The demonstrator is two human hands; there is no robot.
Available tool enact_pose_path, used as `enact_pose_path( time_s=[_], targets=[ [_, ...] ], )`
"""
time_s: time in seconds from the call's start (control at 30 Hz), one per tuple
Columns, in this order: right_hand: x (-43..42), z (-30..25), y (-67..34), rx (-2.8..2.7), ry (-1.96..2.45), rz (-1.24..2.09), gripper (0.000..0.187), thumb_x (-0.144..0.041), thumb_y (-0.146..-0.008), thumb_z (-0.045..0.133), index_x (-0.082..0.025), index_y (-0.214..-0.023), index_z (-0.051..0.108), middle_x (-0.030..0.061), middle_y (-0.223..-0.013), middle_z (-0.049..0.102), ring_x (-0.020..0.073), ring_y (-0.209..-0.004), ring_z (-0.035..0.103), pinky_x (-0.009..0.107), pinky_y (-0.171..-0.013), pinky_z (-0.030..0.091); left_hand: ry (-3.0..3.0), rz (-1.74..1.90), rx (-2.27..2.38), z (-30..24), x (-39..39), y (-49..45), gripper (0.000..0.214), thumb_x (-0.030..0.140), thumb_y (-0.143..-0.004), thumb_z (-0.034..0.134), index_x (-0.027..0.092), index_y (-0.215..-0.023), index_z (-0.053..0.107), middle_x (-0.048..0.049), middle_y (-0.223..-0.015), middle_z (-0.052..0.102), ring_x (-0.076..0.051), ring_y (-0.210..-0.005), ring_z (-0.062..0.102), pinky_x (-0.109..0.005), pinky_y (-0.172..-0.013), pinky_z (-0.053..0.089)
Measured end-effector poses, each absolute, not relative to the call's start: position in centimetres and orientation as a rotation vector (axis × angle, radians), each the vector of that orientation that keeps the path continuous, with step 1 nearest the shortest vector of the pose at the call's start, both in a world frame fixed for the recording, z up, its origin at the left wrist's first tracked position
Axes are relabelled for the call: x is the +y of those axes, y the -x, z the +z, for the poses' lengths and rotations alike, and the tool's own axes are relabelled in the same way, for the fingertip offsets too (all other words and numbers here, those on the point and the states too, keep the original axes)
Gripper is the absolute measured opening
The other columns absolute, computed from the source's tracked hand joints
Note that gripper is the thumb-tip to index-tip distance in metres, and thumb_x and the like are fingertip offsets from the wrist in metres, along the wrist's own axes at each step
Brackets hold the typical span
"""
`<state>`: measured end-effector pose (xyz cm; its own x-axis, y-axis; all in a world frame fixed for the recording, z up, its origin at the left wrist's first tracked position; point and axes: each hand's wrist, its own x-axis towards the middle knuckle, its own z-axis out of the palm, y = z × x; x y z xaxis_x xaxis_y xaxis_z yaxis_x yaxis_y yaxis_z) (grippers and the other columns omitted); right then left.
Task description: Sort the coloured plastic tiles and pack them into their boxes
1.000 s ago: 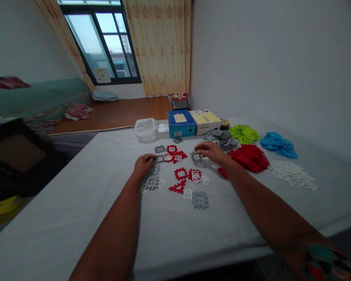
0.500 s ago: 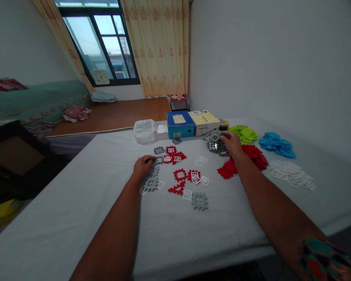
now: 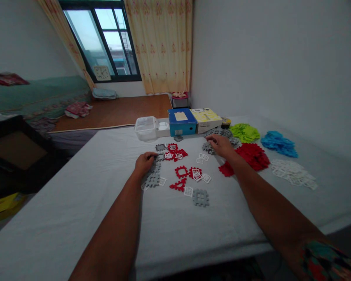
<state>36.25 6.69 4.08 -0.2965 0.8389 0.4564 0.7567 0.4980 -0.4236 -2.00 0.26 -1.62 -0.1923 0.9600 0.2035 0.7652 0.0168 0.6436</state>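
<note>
My left hand (image 3: 144,161) rests closed on the white table (image 3: 76,203), its fingers pressed on grey interlocking tiles (image 3: 153,175) beside it. My right hand (image 3: 221,145) is closed on a grey tile (image 3: 207,147) in front of the grey tile pile (image 3: 222,134). Between my hands lie red frame tiles (image 3: 181,172), small white window pieces (image 3: 202,157) and one loose grey tile (image 3: 200,197).
Piles of red tiles (image 3: 253,155), green tiles (image 3: 245,132), blue tiles (image 3: 277,143) and white pieces (image 3: 294,173) lie at the right. A clear plastic tub (image 3: 146,128), a blue box (image 3: 181,121) and a yellow box (image 3: 206,119) stand at the table's far edge.
My right hand went from the middle out to the grey pile, then came back a little with a grey tile. My left hand stayed put.
</note>
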Motion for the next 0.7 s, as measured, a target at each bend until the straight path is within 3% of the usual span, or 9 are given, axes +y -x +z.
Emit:
enact_pose_path(
  time_s=[0.2,0.4,0.57,0.7],
  targets=[
    [7.5,2.5,-37.4,-2.473,1.422,0.199,0.026,-0.015,-0.085,0.054,-0.019,-0.101,0.074,0.0067,-0.105,0.074,0.0222,-0.096,0.068,0.032,-0.089,0.049,-1.796,0.944,2.025,-1.8,0.4,2.2,0.037,0.021,-0.078,0.05,0.022,-0.104,0.076,-0.0016,-0.104,0.076,-0.019,-0.096,0.068,-0.028,-0.088,0.05],
    [7.7,1.0,-36.3,-2.477,1.464,0.13,0.031,-0.015,-0.088,0.054,-0.016,-0.115,0.068,0.0106,-0.122,0.068,0.0221,-0.11,0.062,0.031,-0.097,0.044,-1.78,0.953,2.023,-1.7,0.4,2.1,0.038,0.021,-0.077,0.05,0.022,-0.104,0.076,-0.0016,-0.104,0.076,-0.019,-0.098,0.068,-0.027,-0.087,0.05],
    [7.2,1.0,-35.6,-2.511,1.413,0.172,0.03,-0.025,-0.091,0.056,-0.017,-0.117,0.068,0.0111,-0.121,0.068,0.0228,-0.11,0.062,0.032,-0.096,0.045,-1.801,0.958,2.007,-1.5,0.2,2.0,0.038,0.021,-0.076,0.049,0.021,-0.103,0.076,-0.002,-0.104,0.076,-0.02,-0.096,0.068,-0.029,-0.088,0.05],
    [6.4,0.8,-35.0,-2.621,1.306,0.23,0.041,-0.034,-0.084,0.069,-0.02,-0.122,0.066,0.0109,-0.125,0.066,0.0265,-0.114,0.059,0.037,-0.101,0.042,-1.785,0.967,2.015,-1.3,0.1,1.8,0.038,0.021,-0.076,0.05,0.021,-0.102,0.077,-0.002,-0.102,0.076,-0.02,-0.094,0.068,-0.029,-0.087,0.05]
  ],
)
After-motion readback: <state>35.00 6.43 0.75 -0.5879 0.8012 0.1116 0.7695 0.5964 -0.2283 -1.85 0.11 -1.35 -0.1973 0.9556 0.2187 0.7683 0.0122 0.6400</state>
